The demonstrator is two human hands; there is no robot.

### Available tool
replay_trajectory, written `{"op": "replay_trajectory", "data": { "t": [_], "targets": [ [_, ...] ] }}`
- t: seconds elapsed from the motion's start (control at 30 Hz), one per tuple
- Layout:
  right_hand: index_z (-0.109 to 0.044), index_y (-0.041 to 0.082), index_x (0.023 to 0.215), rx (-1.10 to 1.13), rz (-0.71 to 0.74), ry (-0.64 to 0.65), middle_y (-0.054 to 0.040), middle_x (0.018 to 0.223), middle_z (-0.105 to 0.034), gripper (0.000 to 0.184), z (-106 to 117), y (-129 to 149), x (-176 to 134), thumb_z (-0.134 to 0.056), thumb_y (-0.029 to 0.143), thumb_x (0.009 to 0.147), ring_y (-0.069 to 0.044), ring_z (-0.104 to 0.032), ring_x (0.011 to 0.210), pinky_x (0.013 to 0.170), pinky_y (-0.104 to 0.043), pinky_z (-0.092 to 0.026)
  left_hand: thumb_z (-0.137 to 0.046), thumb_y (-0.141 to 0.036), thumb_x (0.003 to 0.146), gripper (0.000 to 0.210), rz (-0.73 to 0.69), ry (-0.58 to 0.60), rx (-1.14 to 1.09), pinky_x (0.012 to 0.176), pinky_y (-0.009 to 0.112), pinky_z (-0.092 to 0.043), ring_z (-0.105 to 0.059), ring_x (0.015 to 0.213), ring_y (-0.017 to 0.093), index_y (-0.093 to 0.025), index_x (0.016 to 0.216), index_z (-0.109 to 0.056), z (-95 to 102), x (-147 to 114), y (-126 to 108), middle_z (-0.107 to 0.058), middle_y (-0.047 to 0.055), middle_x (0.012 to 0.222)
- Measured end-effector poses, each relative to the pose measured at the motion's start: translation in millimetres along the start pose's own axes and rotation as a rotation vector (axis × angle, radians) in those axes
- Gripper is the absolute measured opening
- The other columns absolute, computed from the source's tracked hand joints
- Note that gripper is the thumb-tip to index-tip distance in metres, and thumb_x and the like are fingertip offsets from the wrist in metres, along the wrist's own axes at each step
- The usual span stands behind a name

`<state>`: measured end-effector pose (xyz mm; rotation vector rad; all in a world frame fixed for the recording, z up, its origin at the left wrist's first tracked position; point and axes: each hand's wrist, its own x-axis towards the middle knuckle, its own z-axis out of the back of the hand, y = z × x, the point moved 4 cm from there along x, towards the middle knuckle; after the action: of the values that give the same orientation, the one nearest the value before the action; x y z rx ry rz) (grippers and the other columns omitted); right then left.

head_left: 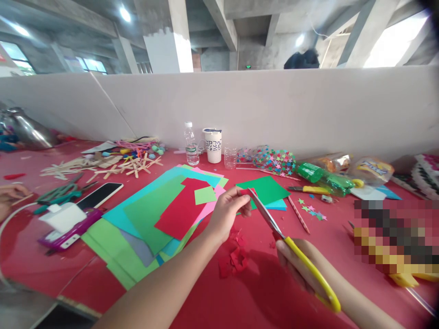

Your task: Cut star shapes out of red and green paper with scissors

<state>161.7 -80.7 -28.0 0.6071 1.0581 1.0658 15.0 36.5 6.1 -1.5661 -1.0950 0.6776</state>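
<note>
My right hand (303,265) grips a pair of scissors (310,269) with yellow handles, its blades pointing up and left. My left hand (231,208) pinches a small piece of red paper (253,192), and the blade tips reach that piece. Below both hands, several red paper scraps (236,260) lie on the red table. To the left is a spread of coloured sheets, with a red sheet (181,208) and a small light green square (205,195) on top. A dark green sheet (269,188) lies just beyond the scissors.
Wooden sticks (135,165), a phone (100,195) and a purple device (70,233) lie left. A water bottle (191,145) and white cup (214,147) stand by the partition (219,105). At right are a green bottle (324,177), a yellow cutter (313,190) and star cutouts (312,210). Another person's hand (13,196) shows far left.
</note>
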Motion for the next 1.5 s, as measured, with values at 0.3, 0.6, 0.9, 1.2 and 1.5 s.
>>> {"op": "replay_trajectory", "data": {
  "t": [0.3, 0.6, 0.9, 1.2, 1.5],
  "targets": [
    [-0.046, 0.02, 0.06, -0.007, 0.005, 0.002, 0.0082, 0.036, -0.037, 0.052, 2, -1, 4, -0.044, 0.07, 0.078, -0.006, -0.034, 0.029, 0.032, -0.017, -0.024, -0.062, -0.027, 0.076, 0.014, 0.006, -0.002, -0.012, 0.053, 0.022, -0.04, -0.053, 0.051, 0.009, -0.017, 0.068, -0.056, 1.3, 0, 1, -0.059, -0.002, 0.058],
    [-0.045, 0.021, 0.059, -0.013, -0.002, 0.026, 0.0077, 0.032, -0.039, 0.052, 3, -5, 8, -0.043, 0.069, 0.079, -0.007, -0.034, 0.027, 0.031, -0.017, -0.026, -0.063, -0.029, 0.072, 0.016, 0.008, -0.079, -0.08, 0.05, 0.022, -0.038, -0.051, 0.048, 0.009, -0.017, 0.066, -0.054, 6.9, 4, 5, -0.057, -0.002, 0.056],
    [-0.045, 0.021, 0.062, 0.035, 0.023, -0.006, 0.0089, 0.032, -0.037, 0.052, 1, -6, 7, -0.042, 0.07, 0.079, -0.006, -0.03, 0.027, 0.032, -0.017, -0.025, -0.062, -0.029, 0.074, 0.015, -0.011, -0.1, -0.129, 0.051, 0.021, -0.04, -0.055, 0.05, 0.009, -0.018, 0.072, -0.052, 9.3, 6, 3, -0.061, -0.002, 0.06],
    [-0.046, 0.02, 0.066, -0.074, 0.088, 0.187, 0.0083, 0.039, -0.039, 0.056, 4, -4, 1, -0.042, 0.076, 0.076, -0.007, -0.035, 0.033, 0.034, -0.017, -0.026, -0.059, -0.025, 0.068, 0.014, -0.052, -0.277, -0.16, 0.047, 0.02, -0.037, -0.051, 0.045, 0.007, -0.019, 0.068, -0.046, 24.4, 9, 3, -0.057, -0.005, 0.054],
    [-0.041, 0.021, 0.061, -0.022, 0.138, 0.051, 0.008, 0.04, -0.037, 0.051, 6, -1, 7, -0.046, 0.069, 0.078, -0.007, -0.035, 0.036, 0.038, -0.019, -0.027, -0.061, -0.028, 0.073, 0.018, 0.091, -0.017, -0.077, 0.046, 0.021, -0.041, -0.059, 0.047, 0.011, -0.02, 0.075, -0.045, 6.3, 5, 5, -0.063, -0.003, 0.062]
  ]
}}
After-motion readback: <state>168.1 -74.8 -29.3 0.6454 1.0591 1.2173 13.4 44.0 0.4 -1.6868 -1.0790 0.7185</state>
